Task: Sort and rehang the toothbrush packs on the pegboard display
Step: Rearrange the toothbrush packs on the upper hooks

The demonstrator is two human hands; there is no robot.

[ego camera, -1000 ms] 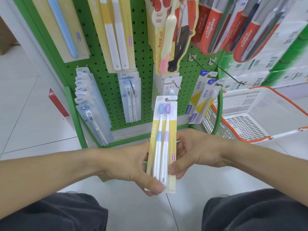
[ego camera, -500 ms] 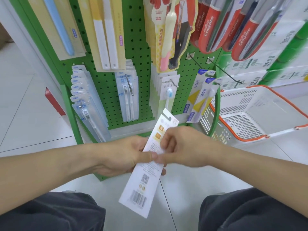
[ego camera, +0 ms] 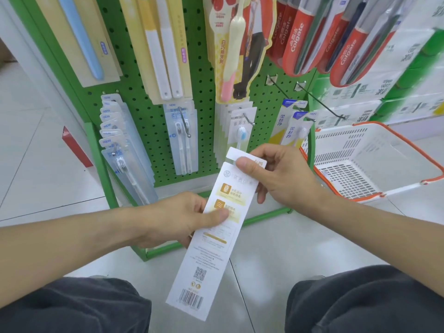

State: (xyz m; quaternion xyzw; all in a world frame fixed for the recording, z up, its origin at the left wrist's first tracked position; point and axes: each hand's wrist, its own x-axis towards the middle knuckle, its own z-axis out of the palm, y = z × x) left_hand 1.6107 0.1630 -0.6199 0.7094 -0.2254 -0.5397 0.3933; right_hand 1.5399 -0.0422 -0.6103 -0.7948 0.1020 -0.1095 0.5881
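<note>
Beside green pegboard (ego camera: 153, 116), white basket (ego camera: 374, 150); both hands pinch toothbrush pack (ego camera: 211, 248)

White basket (ego camera: 374, 164); red box (ego camera: 77, 147)

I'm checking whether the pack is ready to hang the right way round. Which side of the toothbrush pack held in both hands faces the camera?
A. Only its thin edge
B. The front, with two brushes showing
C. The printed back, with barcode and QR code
C: the toothbrush pack shows its white printed back, with a barcode near the bottom, gripped by the left hand and right hand.
</note>
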